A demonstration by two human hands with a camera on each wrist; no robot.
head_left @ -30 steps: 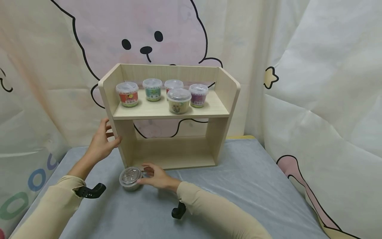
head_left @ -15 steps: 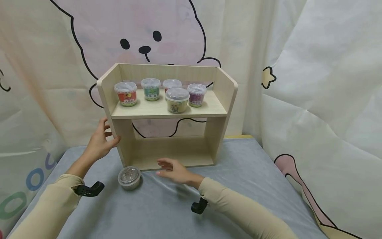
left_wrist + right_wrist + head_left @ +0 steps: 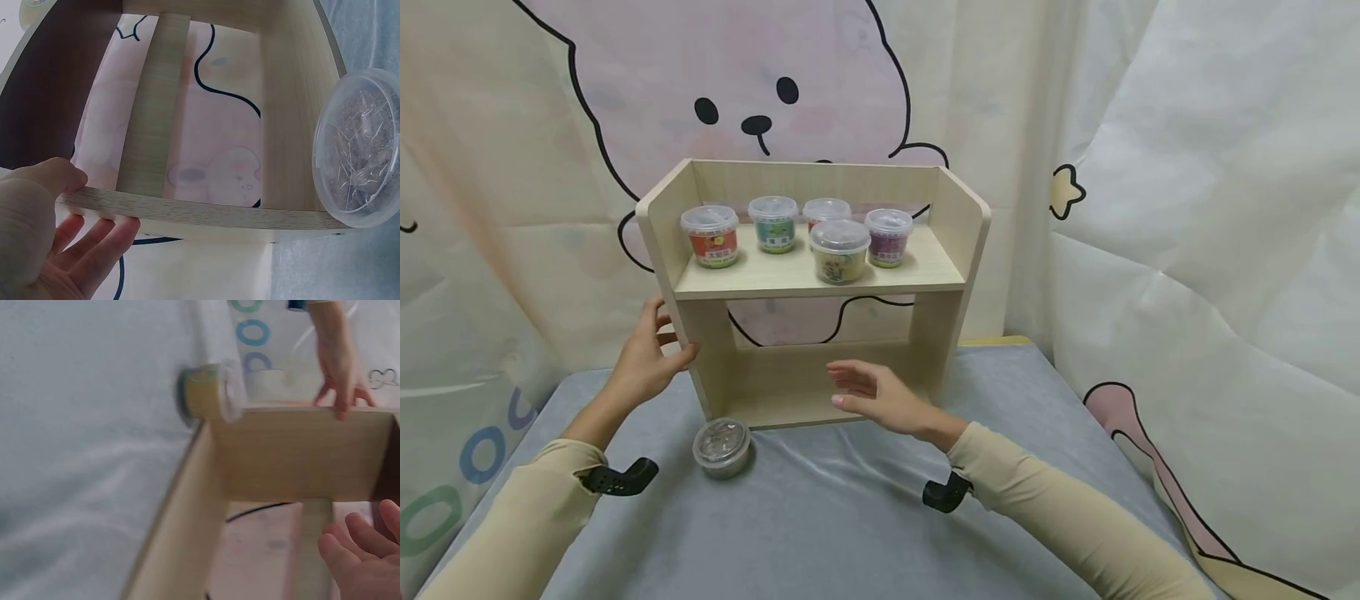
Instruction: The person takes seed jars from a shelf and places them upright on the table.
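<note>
My left hand [image 3: 643, 354] grips the left side panel of a pale wooden two-tier shelf [image 3: 760, 282]. In the left wrist view its thumb lies on the inner face, the other fingers round the outer side. My right hand [image 3: 887, 400] is held in front of the lower tier, holding nothing, fingers relaxed and apart from the thumb. A clear-lidded plastic cup [image 3: 722, 448] stands on the table by the shelf's front left corner; the left wrist view shows crinkled clear material under the cup's lid [image 3: 359, 147].
On the upper tier stand several lidded cups: an orange-labelled cup [image 3: 712, 237], a green-labelled cup [image 3: 775, 225], a purple-labelled cup [image 3: 888, 238], a pale yellow cup [image 3: 840, 252] and a partly hidden red-labelled cup [image 3: 827, 208]. A grey-blue cloth [image 3: 820, 533] covers the table. Printed curtains [image 3: 1187, 208] surround it.
My right hand has let go of the cup near the front left corner and moved right and up, away from it. The left hand stays on the side panel.
</note>
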